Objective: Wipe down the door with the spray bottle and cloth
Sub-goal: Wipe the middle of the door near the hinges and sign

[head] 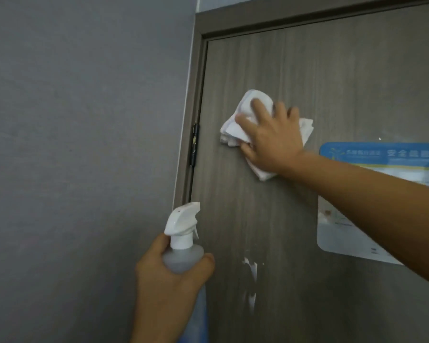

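Observation:
A grey-brown wood-grain door (307,70) fills the right of the head view. My right hand (270,137) presses a crumpled white cloth (233,129) flat against the door's upper left part, fingers spread straight over it. Lower left, my left hand (169,278) grips a clear spray bottle (183,256) by its shoulder. Its white trigger head points toward the door. A white streak of foam (252,276) runs down the door beside the bottle.
A grey wall (84,144) takes up the left half. The dark door frame (196,95) carries a black hinge (194,144). A blue-and-white notice sheet (352,231) is stuck on the door at the right, partly behind my right forearm.

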Motion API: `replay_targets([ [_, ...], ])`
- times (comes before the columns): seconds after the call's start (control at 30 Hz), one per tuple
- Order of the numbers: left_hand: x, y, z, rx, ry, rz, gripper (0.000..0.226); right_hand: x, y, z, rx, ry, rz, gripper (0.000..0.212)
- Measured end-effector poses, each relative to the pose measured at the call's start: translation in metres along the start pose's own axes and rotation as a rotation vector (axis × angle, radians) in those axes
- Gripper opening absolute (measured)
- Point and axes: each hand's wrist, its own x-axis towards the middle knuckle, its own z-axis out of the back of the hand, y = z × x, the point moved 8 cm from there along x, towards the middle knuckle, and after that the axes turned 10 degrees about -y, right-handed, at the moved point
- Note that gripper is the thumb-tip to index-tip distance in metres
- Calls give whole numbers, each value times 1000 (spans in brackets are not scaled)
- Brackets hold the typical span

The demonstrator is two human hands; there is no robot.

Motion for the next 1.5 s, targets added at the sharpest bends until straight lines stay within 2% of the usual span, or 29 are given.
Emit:
replay_targets([
  [0.07, 6, -8, -3, 10, -3, -25, 28, 8, 7, -1, -13, -8, -137, 63],
  [0.13, 8, -10, -5, 7, -20, -31, 29, -5, 30, -1, 18, 1, -161, 65],
  [0.2, 2, -7, -4, -3, -46, -12, 31, -37, 72, 0, 76, 16, 29, 68],
  [0.27, -8, 0, -1, -13, -68, 14, 33, -86, 111, 6, 124, 58, 364, 71],
  [0.33, -18, 8, 7, -25, -92, 48, 34, -127, 122, 12, 168, 85, 610, 71],
  [0.37, -21, 12, 11, -24, -102, 63, 33, -134, 116, 13, 184, 67, 656, 71],
  [0.43, -22, 15, 16, -21, -98, 67, 31, -115, 87, 10, 159, 14, 607, 70],
  [0.6, -12, 5, 5, 13, -31, -2, 26, -5, 8, 1, 52, -29, 101, 66],
  [0.7, -7, 1, -2, 16, -29, -16, 26, 9, 15, -9, 6, -27, -154, 65],
  [0.77, -7, 2, -7, 7, -51, -7, 30, -6, 37, -9, 35, -23, -233, 62],
  [0.8, -9, 4, -10, 1, -63, 7, 32, -18, 54, -8, 65, -30, -179, 63],
  [0.9, -17, 9, -18, -27, -87, 46, 39, -82, 104, 4, 183, -4, 269, 63],
  [0.97, -21, 16, -24, -43, -77, 72, 38, -112, 92, 14, 229, 22, 418, 62],
  [1.07, -23, 23, -29, -37, -35, 97, 32, -92, 29, 17, 136, -49, 354, 64],
  [1.17, -26, 23, -34, 1, -34, 70, 29, -37, -33, 12, 33, -106, 131, 58],
  [1.27, -28, 24, -42, 48, -81, 64, 39, -3, -52, 2, 0, -89, -157, 53],
  [1.33, -32, 26, -47, 45, -113, 97, 42, -4, -41, -1, 10, -92, -262, 56],
  [1.4, -37, 31, -49, -6, -128, 112, 36, -23, -13, 3, 49, -86, -144, 59],
  [1.5, -38, 34, -51, -69, -66, 139, 36, -91, 41, 14, 116, -31, 280, 62],
])
